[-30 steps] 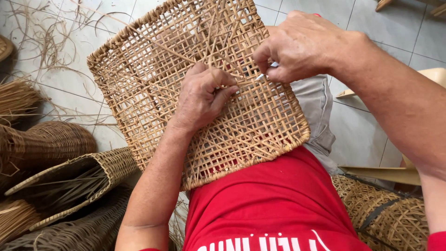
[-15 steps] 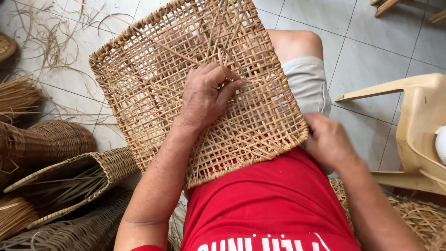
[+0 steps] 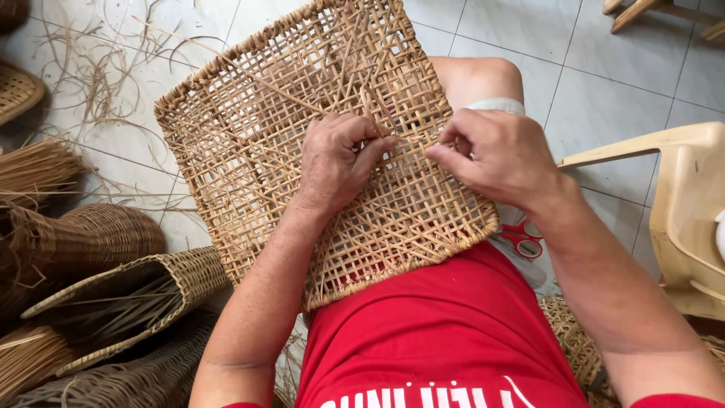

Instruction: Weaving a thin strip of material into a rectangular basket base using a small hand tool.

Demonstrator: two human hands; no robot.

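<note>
A square open-weave rattan panel (image 3: 249,143) rests tilted on my lap, its near edge against my red shirt. My left hand (image 3: 340,162) presses on the panel's middle, fingers curled around a thin rattan strand (image 3: 362,98). My right hand (image 3: 495,155) is beside it at the panel's right side, thumb and fingers pinched on the same weave strand where it meets the left hand. Loose strand ends stick up from the panel's centre.
Woven baskets (image 3: 113,295) and bundles of rattan strips (image 3: 38,166) lie at the left on the tiled floor. Red-handled scissors (image 3: 525,238) sit by my right thigh. A cream plastic chair (image 3: 680,204) stands at the right.
My right hand went from the panel's top right down below its near edge, then came back up to the centre beside the left hand. The left hand stayed on the panel.
</note>
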